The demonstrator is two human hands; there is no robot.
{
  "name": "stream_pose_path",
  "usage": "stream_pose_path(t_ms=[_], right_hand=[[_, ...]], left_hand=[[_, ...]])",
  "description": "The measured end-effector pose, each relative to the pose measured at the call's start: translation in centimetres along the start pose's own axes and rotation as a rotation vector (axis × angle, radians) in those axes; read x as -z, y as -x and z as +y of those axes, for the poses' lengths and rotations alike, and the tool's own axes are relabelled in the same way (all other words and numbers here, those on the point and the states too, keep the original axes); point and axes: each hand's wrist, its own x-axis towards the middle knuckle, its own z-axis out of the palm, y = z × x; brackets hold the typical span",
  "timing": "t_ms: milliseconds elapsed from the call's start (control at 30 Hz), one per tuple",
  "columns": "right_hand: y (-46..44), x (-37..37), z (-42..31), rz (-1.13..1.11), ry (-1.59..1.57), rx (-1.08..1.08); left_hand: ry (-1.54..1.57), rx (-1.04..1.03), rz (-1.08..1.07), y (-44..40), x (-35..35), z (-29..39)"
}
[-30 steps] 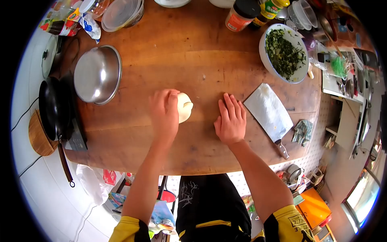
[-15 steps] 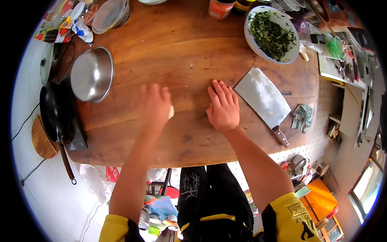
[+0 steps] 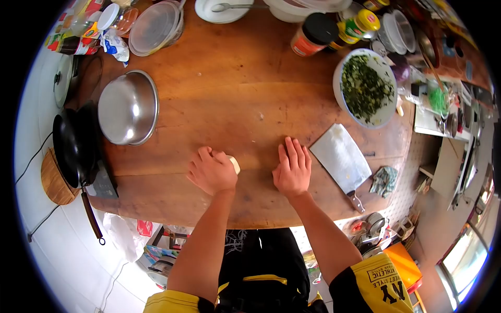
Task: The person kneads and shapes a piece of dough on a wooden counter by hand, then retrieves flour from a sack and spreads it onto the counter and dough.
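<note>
My left hand [image 3: 213, 171] is on the wooden table with its fingers curled over a pale lump of dough [image 3: 235, 165]. Only the dough's edge shows at the thumb side; the rest is under the palm. Flat on the wood to the right lies my right hand [image 3: 293, 169], fingers stretched out and holding nothing. Just beyond its right side a cleaver [image 3: 342, 157] rests on the table, handle towards me.
An upturned steel bowl [image 3: 122, 112] stands at the left, near a black pan [image 3: 70, 148]. A bowl of chopped greens [image 3: 365, 88] is at the back right, by several jars. A crumpled cloth [image 3: 384, 181] lies near the right edge of the wooden table [image 3: 219, 104].
My left hand, blurred with fingers pointing forward before, now shows curled fingers over the dough. My right hand stays flat. The view has shifted, showing more of the table's far side.
</note>
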Motion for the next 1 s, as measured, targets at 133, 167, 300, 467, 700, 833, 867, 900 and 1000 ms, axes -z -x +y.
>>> stream_pose_path(t_ms=[133, 167, 300, 467, 700, 833, 867, 900, 1000], right_hand=[[0.1, -0.1, 0.1, -0.004, 0.003, 0.001], [0.0, -0.1, 0.1, 0.0, 0.011, -0.006], [-0.2, -0.2, 0.1, 0.021, 0.015, -0.003], [0.2, 0.3, 0.3, 0.0, -0.028, -0.005], [-0.1, 0.5, 0.4, -0.017, -0.048, 0.002], [0.0, 0.2, 0.6, 0.01, -0.029, 0.013], [-0.1, 0.2, 0.7, 0.014, -0.025, 0.011], [0.0, 0.1, 0.6, 0.025, -0.034, 0.012], [0.2, -0.1, 0.7, 0.035, -0.033, 0.009]], left_hand=[[-0.108, 0.019, 0.003, -0.8, -0.5, 0.8], [-0.16, 0.055, -0.031, -1.1, -0.4, 1.4], [-0.17, 0.16, -0.057, -1.8, -0.7, 2.4], [0.019, 0.128, -0.075, -1.9, -0.4, 1.0], [1.059, 0.109, -0.407, -0.3, 1.4, -5.8], [0.913, 0.144, -0.125, 0.7, 1.5, -3.9], [0.917, 0.139, -0.127, 0.1, 1.3, -3.4], [1.004, 0.271, -0.118, -0.5, 1.1, -3.0], [1.21, 0.518, -0.209, -1.2, 1.8, -3.5]])
